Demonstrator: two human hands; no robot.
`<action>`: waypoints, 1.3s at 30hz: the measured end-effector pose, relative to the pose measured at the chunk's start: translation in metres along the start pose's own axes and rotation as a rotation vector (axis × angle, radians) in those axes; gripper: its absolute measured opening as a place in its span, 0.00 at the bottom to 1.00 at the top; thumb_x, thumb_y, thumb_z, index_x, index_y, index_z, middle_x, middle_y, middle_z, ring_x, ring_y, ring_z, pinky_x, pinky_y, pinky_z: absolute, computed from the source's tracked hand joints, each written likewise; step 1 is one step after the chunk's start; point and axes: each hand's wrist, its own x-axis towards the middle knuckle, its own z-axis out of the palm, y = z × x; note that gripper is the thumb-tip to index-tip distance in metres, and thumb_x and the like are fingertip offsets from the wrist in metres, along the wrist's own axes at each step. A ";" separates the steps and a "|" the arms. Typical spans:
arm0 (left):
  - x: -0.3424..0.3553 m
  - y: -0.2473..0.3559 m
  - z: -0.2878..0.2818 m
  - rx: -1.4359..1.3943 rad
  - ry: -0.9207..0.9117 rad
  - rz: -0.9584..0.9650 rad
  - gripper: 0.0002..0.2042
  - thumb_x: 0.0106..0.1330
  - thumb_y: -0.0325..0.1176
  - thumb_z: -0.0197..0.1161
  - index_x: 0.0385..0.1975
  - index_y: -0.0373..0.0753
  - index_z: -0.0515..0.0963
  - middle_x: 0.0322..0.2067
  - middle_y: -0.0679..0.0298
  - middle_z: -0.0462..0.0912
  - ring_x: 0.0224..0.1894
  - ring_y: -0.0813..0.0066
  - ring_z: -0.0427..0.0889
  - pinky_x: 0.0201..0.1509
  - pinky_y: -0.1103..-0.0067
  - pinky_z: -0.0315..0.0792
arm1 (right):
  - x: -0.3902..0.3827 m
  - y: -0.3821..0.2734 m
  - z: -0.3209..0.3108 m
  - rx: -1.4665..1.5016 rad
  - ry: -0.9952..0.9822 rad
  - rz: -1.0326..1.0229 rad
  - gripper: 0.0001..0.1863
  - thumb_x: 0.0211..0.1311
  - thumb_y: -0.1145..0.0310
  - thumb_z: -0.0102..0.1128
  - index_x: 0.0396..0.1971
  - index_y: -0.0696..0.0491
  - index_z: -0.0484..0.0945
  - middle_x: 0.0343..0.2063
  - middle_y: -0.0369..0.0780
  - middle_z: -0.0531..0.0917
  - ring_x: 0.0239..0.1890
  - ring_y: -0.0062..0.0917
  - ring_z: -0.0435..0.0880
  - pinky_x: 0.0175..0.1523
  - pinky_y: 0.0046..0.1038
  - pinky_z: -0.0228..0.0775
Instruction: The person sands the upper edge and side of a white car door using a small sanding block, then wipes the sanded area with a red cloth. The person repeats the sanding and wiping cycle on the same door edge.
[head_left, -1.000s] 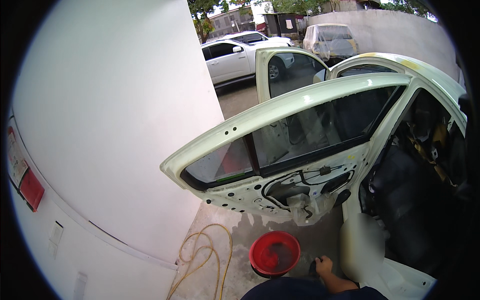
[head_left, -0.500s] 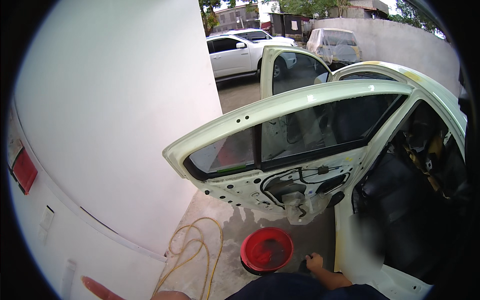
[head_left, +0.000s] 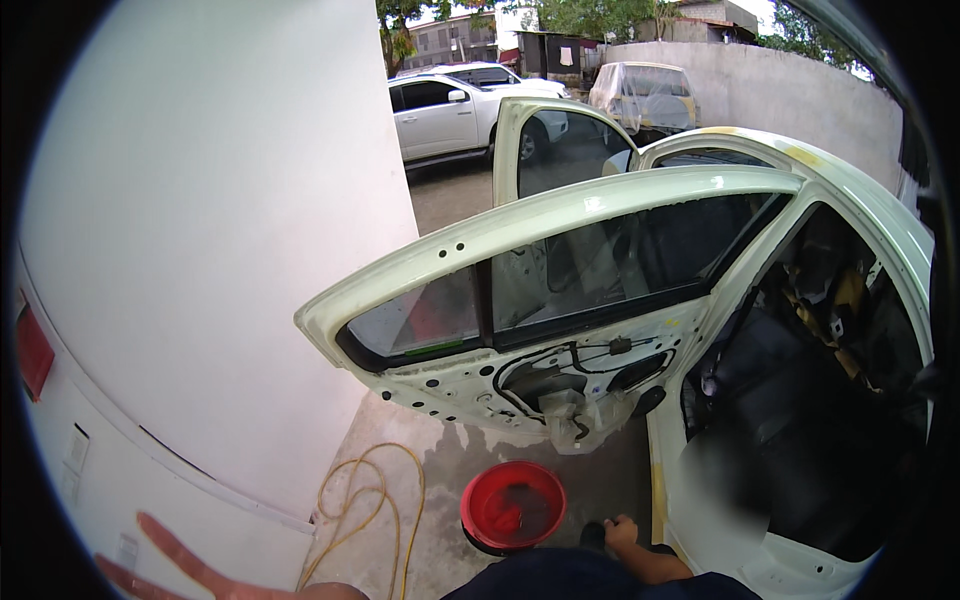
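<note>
My left hand (head_left: 196, 568) is at the lower left edge, partly cut off, with its fingers stretched out and apart and nothing in them. It is nearest the white wall. My right hand (head_left: 622, 535) is low in front of my body with its fingers curled closed. What they hold, if anything, is hidden. A dark rounded thing (head_left: 592, 536) shows just left of that hand; I cannot tell whether the two touch. Left of it on the wet floor stands a red basin (head_left: 474, 500) holding water and something red. Beyond is an opened pale car door (head_left: 560, 212), its inner panel stripped.
A yellow hose (head_left: 418, 500) lies coiled on the concrete beside the white wall (head_left: 220, 250). At right, the car's body (head_left: 655, 450) frames a dark, stripped interior (head_left: 770, 400). Another door (head_left: 508, 150) stands open farther off. Parked behind is a white vehicle (head_left: 435, 125).
My left hand has come farther into view with its fingers spread. The whole scene has shifted slightly left. My right hand stays low and closed.
</note>
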 end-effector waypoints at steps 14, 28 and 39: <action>-0.490 0.036 -0.316 1.013 -1.091 -1.408 0.29 0.74 0.38 0.54 0.71 0.29 0.62 0.70 0.35 0.58 0.71 0.41 0.61 0.73 0.56 0.58 | 0.019 0.022 0.026 0.148 -0.071 0.045 0.22 0.67 0.55 0.62 0.50 0.58 0.81 0.47 0.55 0.86 0.54 0.51 0.83 0.61 0.45 0.72; -0.535 0.005 -0.405 0.900 -1.484 -1.800 0.25 0.74 0.49 0.52 0.61 0.36 0.72 0.50 0.42 0.75 0.50 0.46 0.76 0.54 0.56 0.70 | 0.013 -0.004 0.024 -0.114 -0.302 -0.095 0.30 0.65 0.52 0.59 0.62 0.56 0.76 0.59 0.54 0.81 0.63 0.48 0.78 0.68 0.40 0.70; -0.572 0.015 -0.443 0.535 -1.841 -0.965 0.23 0.74 0.53 0.51 0.45 0.37 0.83 0.27 0.48 0.86 0.30 0.48 0.85 0.37 0.57 0.78 | -0.013 -0.060 -0.035 0.139 -0.029 -0.550 0.19 0.63 0.60 0.67 0.48 0.57 0.83 0.47 0.52 0.84 0.48 0.49 0.84 0.53 0.41 0.76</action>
